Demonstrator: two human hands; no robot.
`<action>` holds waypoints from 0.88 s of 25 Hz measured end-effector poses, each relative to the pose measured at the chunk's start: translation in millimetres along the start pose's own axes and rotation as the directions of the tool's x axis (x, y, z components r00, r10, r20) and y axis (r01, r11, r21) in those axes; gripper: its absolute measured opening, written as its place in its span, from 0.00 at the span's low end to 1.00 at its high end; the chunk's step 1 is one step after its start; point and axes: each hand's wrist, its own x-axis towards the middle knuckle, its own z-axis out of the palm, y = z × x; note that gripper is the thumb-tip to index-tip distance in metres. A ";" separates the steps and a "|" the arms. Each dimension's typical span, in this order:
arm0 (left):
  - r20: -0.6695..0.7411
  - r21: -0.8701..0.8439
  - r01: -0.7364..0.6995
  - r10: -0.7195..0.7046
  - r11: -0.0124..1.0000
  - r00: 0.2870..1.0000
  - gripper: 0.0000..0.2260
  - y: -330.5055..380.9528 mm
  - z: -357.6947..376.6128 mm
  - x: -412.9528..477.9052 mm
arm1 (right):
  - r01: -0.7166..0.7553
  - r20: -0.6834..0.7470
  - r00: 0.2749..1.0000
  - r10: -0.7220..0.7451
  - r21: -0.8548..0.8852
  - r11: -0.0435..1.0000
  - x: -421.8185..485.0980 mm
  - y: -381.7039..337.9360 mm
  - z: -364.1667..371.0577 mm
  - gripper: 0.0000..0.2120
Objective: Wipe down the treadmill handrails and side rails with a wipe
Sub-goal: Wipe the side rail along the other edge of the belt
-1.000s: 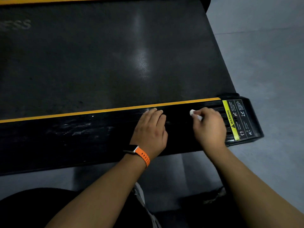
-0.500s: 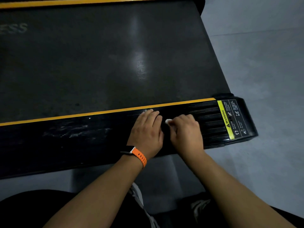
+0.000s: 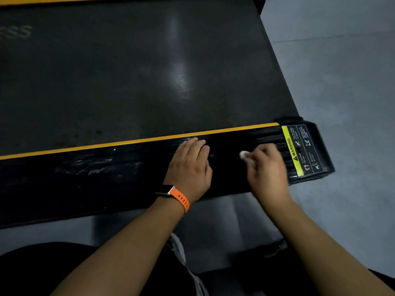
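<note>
We see the right hand (image 3: 268, 167) curled tight round a small white wipe (image 3: 243, 155), which pokes out on the thumb side and sits against the black side rail (image 3: 106, 174). Just right of that grip lies the yellow warning label (image 3: 299, 150). A little way left of it the left hand (image 3: 189, 167) rests flat on the same rail, fingers straight, holding nothing, an orange watch strap (image 3: 181, 199) on its wrist. Beyond the grip run the yellow stripe (image 3: 128, 143) and the dark belt (image 3: 128, 71)

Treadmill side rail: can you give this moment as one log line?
stage: wiping side rail | right hand: pinches wipe on side rail, beside warning label | left hand: rests flat on side rail
</note>
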 end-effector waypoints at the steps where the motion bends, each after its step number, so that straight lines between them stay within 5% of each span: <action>1: 0.000 0.005 0.006 -0.006 1.000 1.000 0.18 -0.2 0.9 -0.3 | -0.077 -0.021 0.997 0.077 -0.008 0.997 -0.2 5.0 -4.7 0.03; 3: -0.002 0.003 0.002 -0.002 1.000 1.000 0.18 -0.4 1.2 -1.1 | -0.105 -0.009 0.994 0.105 -0.063 0.993 -3.1 -13.8 2.6 0.03; 7: -0.020 0.009 -0.018 0.018 1.000 1.000 0.19 -1.0 2.1 -2.3 | 0.117 0.107 0.989 -0.103 -0.129 0.985 -9.1 -41.7 13.3 0.06; 11: -0.019 0.015 -0.002 0.002 1.000 1.000 0.19 -0.4 1.4 -2.4 | -0.100 -0.014 0.995 0.099 -0.189 0.977 -4.6 -0.1 -12.0 0.07; 16: -0.025 0.005 -0.016 0.016 1.000 1.000 0.19 -1.0 2.1 -2.3 | 0.206 0.126 0.974 -0.188 -0.158 0.966 -26.0 -48.7 13.0 0.04; 20: -0.014 0.004 0.000 0.001 1.000 1.000 0.19 -0.6 2.4 -1.8 | -0.066 -0.015 0.998 0.064 -0.163 0.984 -22.3 -8.6 -10.6 0.03; 22: -0.007 0.004 -0.006 0.006 1.000 1.000 0.19 -1.0 2.3 -2.1 | 0.000 0.041 0.999 0.005 -0.128 0.992 -30.0 -31.3 1.7 0.02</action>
